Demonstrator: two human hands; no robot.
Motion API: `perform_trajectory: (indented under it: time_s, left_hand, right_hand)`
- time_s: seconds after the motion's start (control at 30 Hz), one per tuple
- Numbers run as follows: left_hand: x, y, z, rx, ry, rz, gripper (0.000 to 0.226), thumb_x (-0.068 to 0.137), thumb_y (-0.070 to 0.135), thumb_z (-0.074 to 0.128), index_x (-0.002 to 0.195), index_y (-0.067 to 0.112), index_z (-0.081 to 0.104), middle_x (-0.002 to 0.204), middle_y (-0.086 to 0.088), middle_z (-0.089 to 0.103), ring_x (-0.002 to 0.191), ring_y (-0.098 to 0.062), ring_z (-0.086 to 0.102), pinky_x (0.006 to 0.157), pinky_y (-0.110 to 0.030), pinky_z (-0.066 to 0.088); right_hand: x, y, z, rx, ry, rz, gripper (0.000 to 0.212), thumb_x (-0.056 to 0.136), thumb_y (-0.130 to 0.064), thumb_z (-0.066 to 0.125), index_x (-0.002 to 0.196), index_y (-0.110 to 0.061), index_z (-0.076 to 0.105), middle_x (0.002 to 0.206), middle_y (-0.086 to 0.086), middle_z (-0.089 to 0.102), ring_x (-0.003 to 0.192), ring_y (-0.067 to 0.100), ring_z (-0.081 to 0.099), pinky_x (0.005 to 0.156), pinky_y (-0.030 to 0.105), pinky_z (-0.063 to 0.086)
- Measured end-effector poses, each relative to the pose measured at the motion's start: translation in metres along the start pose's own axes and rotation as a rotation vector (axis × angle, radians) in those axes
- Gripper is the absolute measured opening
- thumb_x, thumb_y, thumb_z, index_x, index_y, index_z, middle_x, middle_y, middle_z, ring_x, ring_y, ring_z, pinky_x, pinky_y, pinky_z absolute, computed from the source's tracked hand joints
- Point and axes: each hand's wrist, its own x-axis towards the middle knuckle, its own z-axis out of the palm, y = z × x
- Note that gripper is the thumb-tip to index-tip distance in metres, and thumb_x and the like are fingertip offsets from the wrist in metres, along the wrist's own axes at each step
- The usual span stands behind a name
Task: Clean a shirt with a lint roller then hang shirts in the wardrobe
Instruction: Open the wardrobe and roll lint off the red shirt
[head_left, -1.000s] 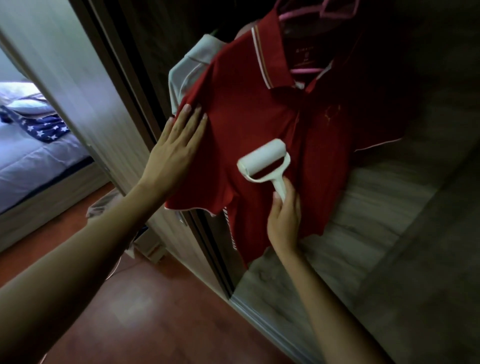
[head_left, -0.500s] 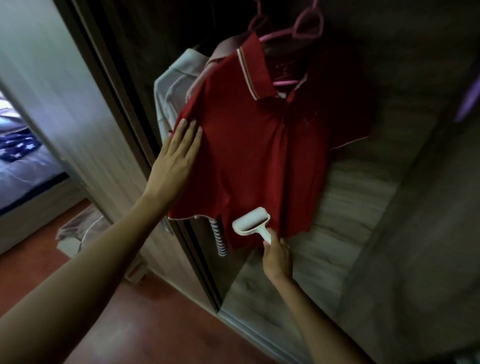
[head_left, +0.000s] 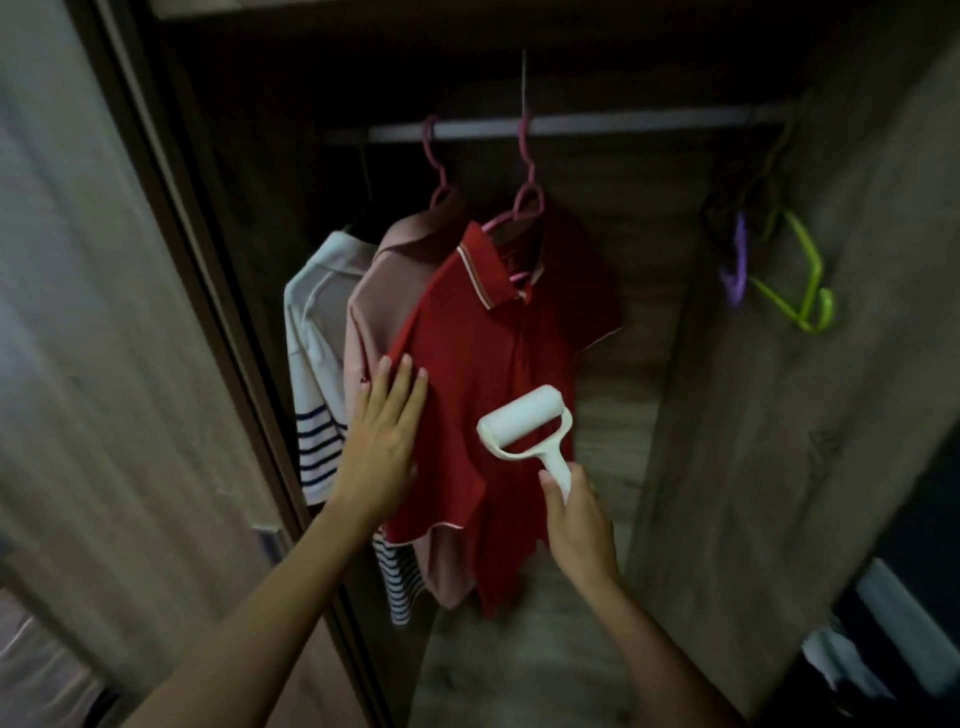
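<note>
A red polo shirt (head_left: 483, 353) hangs on a pink hanger (head_left: 527, 208) from the wardrobe rail (head_left: 597, 124). My left hand (head_left: 382, 441) lies flat with fingers apart against the shirt's left side and sleeve. My right hand (head_left: 576, 525) grips the handle of a white lint roller (head_left: 524, 423), whose roll rests on the lower front of the red shirt.
Behind the red shirt hang a pink shirt (head_left: 379, 306) and a white shirt with navy stripes (head_left: 314, 374). Purple and green bare hangers (head_left: 779, 275) hang at the right. The sliding door (head_left: 104, 312) stands at the left, the wardrobe side wall (head_left: 810, 389) at the right.
The lint roller went down to the shirt's hem and has come back up to its lower front. My view has tilted up, showing the rail and hangers. My left hand stays on the shirt.
</note>
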Motion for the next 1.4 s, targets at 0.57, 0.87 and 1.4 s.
perform_trajectory:
  time_s: [0.57, 0.87, 1.4]
  left_hand:
    - [-0.059, 0.207, -0.015, -0.689, 0.062, 0.433, 0.032, 0.085, 0.012, 0.045, 0.107, 0.008, 0.067, 0.102, -0.01, 0.067, 0.099, -0.032, 0.061, 0.085, -0.038, 0.044]
    - [-0.173, 0.406, -0.038, -0.968, -0.167, 0.69, 0.029, 0.079, 0.002, 0.051, 0.1, 0.009, 0.069, 0.095, -0.01, 0.067, 0.093, -0.03, 0.058, 0.084, -0.034, 0.043]
    - [-0.435, 0.613, -0.052, -0.851, -0.668, 0.902, 0.038, 0.093, 0.015, 0.042, 0.122, -0.001, 0.062, 0.12, -0.021, 0.064, 0.113, -0.037, 0.061, 0.097, -0.041, 0.048]
  right_hand:
    - [-0.22, 0.0, -0.17, -0.174, 0.605, 0.254, 0.025, 0.095, -0.044, 0.05, 0.091, -0.019, 0.051, 0.068, -0.003, 0.062, 0.061, 0.014, 0.059, 0.053, 0.032, 0.043]
    - [-0.4, 0.057, -0.284, -0.318, 0.862, 0.621, 0.028, 0.094, -0.045, 0.053, 0.086, -0.02, 0.043, 0.064, -0.003, 0.058, 0.061, 0.019, 0.059, 0.056, 0.037, 0.043]
    - [-0.68, 0.205, -0.387, -0.278, 0.686, 1.226, 0.032, 0.097, -0.048, 0.043, 0.097, -0.016, 0.042, 0.087, 0.006, 0.064, 0.076, 0.026, 0.064, 0.066, 0.038, 0.051]
